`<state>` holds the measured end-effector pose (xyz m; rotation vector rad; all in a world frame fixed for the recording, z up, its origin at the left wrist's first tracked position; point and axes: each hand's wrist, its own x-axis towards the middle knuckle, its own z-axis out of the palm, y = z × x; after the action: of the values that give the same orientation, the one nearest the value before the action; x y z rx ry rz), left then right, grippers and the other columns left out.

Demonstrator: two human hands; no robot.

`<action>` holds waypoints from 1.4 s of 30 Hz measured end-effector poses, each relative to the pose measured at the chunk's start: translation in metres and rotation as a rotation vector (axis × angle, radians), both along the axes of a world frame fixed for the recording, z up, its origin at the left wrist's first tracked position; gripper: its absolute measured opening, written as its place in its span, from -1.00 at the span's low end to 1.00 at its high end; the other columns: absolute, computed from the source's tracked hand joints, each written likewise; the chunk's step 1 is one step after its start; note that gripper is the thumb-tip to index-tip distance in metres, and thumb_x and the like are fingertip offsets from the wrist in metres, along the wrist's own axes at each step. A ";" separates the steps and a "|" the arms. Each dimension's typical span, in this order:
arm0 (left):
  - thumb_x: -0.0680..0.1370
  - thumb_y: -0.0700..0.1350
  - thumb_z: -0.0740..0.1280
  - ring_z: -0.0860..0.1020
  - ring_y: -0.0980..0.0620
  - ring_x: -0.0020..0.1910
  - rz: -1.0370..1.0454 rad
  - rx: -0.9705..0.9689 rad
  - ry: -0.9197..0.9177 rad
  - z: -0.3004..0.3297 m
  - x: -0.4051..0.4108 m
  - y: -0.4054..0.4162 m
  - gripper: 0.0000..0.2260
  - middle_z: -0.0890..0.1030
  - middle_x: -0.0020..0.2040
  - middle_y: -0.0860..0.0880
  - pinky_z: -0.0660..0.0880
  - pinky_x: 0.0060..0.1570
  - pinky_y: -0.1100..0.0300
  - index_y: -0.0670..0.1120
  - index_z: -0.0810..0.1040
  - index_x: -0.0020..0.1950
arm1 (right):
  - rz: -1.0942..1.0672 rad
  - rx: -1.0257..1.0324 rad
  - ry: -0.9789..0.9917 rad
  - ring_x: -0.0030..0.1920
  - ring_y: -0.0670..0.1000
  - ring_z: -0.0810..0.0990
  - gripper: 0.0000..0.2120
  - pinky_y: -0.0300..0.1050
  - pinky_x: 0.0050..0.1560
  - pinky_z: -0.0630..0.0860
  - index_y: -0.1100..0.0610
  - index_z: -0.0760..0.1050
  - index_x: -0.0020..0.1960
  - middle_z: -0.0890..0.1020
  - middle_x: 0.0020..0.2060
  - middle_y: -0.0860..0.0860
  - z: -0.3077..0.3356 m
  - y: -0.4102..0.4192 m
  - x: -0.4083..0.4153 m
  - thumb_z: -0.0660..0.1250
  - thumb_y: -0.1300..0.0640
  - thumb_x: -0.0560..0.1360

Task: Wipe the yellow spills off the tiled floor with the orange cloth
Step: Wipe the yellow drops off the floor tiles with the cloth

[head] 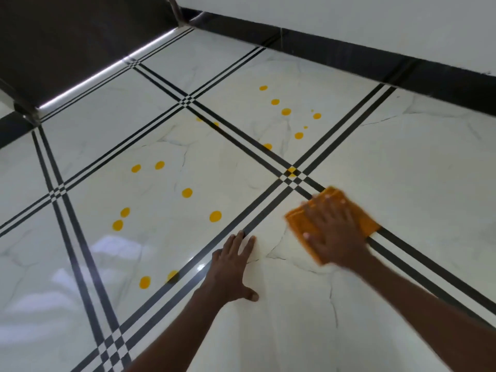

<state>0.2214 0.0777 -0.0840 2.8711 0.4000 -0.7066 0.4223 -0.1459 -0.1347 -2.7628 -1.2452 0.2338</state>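
Note:
The orange cloth point(298, 224) lies flat on the white tiled floor point(402, 183), across a black stripe line at centre right. My right hand point(331, 232) presses down on it with fingers spread; both are motion-blurred. My left hand point(233, 267) rests palm-down and bare on the tile just to the left of the cloth. Several round yellow spills dot the tiles: a cluster on the far tile point(286, 111), several on the left tile point(215, 216), one on the stripe crossing point(291, 171) just beyond the cloth, and two near my left forearm point(145, 282).
A white wall with a black skirting point(375, 60) runs along the far right. A dark panel with a metal edge point(107, 68) stands at the far left. Black double stripes point(80, 237) cross the glossy floor.

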 end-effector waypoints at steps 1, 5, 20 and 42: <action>0.30 0.32 0.52 -0.24 -0.08 0.62 -0.004 0.002 -0.018 -0.002 -0.002 0.000 0.22 -0.30 0.63 -0.04 -0.02 0.54 -0.05 0.06 -0.29 0.63 | -0.086 -0.024 -0.003 0.60 0.27 0.19 -0.30 0.38 0.55 0.07 -0.02 0.13 0.65 0.27 0.60 0.15 0.000 -0.004 0.024 -0.17 -0.33 0.61; 0.31 0.28 0.53 -0.27 -0.10 0.61 0.005 0.030 -0.050 -0.007 -0.005 -0.005 0.23 -0.34 0.62 -0.05 -0.01 0.53 -0.07 0.06 -0.33 0.61 | -0.278 -0.055 0.008 0.53 0.40 0.25 -0.20 0.47 0.49 0.09 0.05 0.20 0.62 0.29 0.57 0.24 0.005 0.043 0.094 -0.11 -0.36 0.52; 0.30 0.27 0.54 -0.31 -0.14 0.60 0.007 0.053 -0.017 -0.001 -0.007 -0.016 0.26 -0.38 0.60 -0.10 -0.08 0.54 -0.08 0.00 -0.34 0.61 | -0.222 -0.065 -0.072 0.53 0.37 0.27 -0.28 0.42 0.49 0.16 0.04 0.18 0.63 0.28 0.58 0.22 0.004 -0.023 0.055 -0.09 -0.30 0.59; 0.48 0.16 0.44 0.21 -0.06 0.56 -0.013 -0.110 0.247 0.050 0.024 0.027 -0.21 0.18 0.62 -0.06 0.23 0.50 0.05 -0.03 0.19 0.61 | 0.113 0.020 0.064 0.62 0.32 0.10 -0.22 0.43 0.54 0.02 0.00 0.00 0.67 0.13 0.64 0.19 0.015 0.091 -0.042 -0.05 -0.40 0.58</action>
<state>0.2454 0.1049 -0.0336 2.6938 0.3609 -1.0559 0.3807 -0.0551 -0.1199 -2.6494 -1.3808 0.3142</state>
